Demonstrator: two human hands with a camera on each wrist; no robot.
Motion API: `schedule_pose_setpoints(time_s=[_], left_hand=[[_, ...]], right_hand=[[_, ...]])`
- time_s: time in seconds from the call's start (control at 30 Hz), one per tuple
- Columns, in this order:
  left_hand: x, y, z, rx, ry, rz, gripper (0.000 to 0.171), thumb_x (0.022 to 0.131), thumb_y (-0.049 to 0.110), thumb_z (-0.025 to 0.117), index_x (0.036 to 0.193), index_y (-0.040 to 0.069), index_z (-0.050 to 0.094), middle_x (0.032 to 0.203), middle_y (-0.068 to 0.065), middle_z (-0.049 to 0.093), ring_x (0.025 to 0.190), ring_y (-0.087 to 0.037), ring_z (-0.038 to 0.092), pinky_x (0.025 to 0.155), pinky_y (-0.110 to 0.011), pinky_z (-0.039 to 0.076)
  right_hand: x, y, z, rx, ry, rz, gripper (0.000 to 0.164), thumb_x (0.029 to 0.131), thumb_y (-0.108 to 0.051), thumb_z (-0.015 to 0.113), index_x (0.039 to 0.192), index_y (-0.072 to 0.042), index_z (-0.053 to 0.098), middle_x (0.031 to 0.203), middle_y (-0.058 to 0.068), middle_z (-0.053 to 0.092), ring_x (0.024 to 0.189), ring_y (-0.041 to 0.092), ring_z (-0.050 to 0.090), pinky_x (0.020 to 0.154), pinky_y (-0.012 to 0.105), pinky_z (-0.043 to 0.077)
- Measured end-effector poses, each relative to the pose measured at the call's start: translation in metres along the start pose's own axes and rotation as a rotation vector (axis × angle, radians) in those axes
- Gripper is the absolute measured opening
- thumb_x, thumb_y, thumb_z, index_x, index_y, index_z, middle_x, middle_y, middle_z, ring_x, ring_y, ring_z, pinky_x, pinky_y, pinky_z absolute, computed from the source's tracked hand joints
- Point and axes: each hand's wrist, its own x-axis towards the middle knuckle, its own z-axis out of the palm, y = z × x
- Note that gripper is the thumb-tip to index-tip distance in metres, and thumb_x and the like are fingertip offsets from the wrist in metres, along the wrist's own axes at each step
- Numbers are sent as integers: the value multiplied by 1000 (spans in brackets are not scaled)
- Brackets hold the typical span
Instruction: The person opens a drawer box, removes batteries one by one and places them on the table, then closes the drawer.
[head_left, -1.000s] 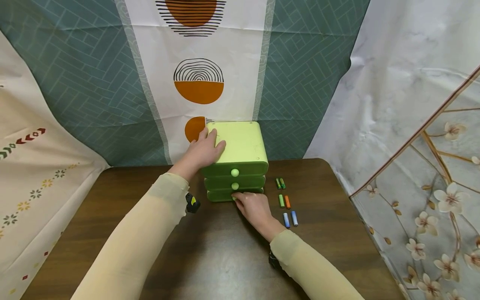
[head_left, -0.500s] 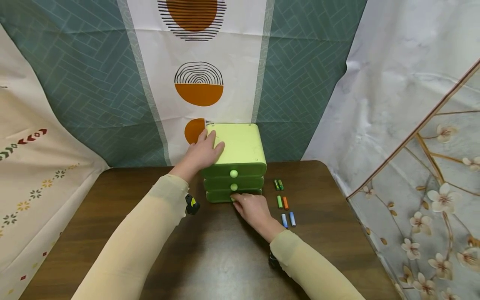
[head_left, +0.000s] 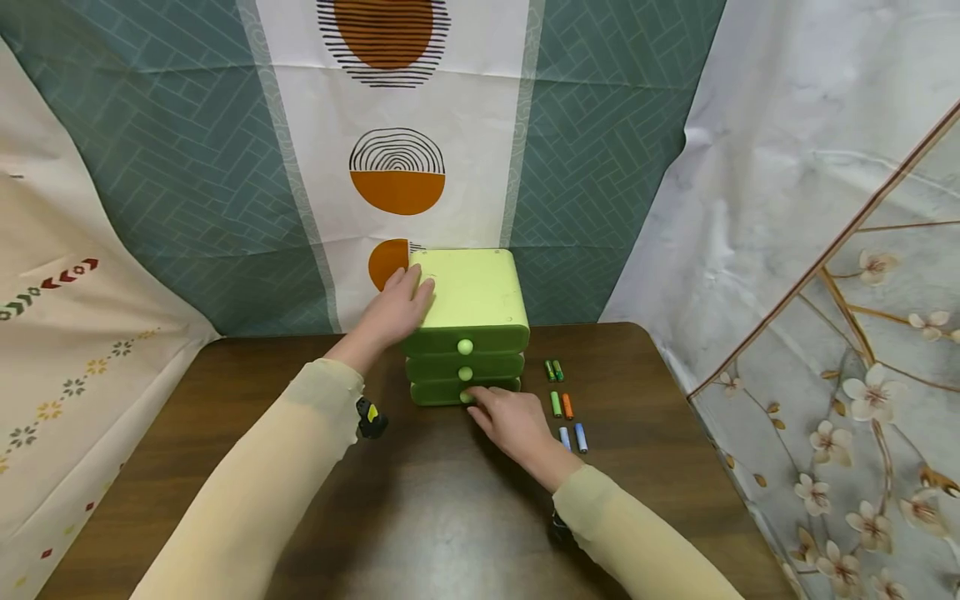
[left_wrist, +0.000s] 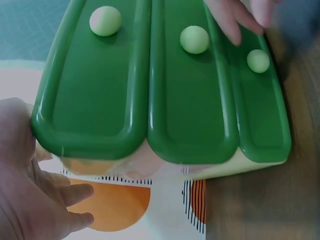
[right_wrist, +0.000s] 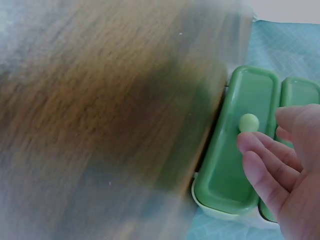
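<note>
A small chest of drawers [head_left: 472, 287] has a pale green top and three dark green drawer fronts with round knobs. All three drawers sit pushed in. My left hand [head_left: 395, 307] lies at the left edge of the top, fingers extended; the left wrist view shows its fingers [left_wrist: 75, 192] spread beside the chest's side. Close by the bottom drawer's knob [right_wrist: 249, 123] is my right hand [head_left: 512, 418]. Its fingertips [right_wrist: 247, 141] are right at that knob, loosely bent, not wrapped around it. The middle knob [left_wrist: 194, 39] and top knob [left_wrist: 105, 21] stand free.
On the brown table [head_left: 420, 517], right of the chest, lie several batteries in pairs: two dark green batteries [head_left: 553, 371], a light green battery [head_left: 556, 404] beside an orange battery [head_left: 567, 406], and two blue batteries [head_left: 581, 437]. A patterned cloth [head_left: 405, 100] hangs behind the chest.
My left hand has slid a little left toward the edge of the chest's top. My right fingers have loosened from the bottom knob. The head view has shifted slightly.
</note>
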Motion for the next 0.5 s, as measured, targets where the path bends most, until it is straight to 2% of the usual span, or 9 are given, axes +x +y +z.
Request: schedule_pose_setpoints(time_s=[0.2,0.37,0.5], left_hand=[[-9,-16,-3,36,19,-1,77,120,55,24,177,5,16,183,-22,12,170,-37,7,133,-65,10],[-24,-30,-2,125,32,-11,80,119,59,25,178,6,16,184,-19,13,170,-36,8,132,-67,4],[-37,-37,-1,180,41,-13,80,118,60,28,178,7,19,184,-17,15,169,-36,13,132,-67,3]], right_hand=[[-4,2,-14,6,1,27,30,108,-36,75,134,-19,79,112,-2,83,79,16,78,49,33,49],[-12,6,-25,22,2,53,35,108,-38,75,136,-18,78,109,-1,82,70,14,73,46,29,43],[-20,10,-36,13,18,85,37,107,-41,75,137,-19,78,109,-1,81,73,18,74,50,35,49]])
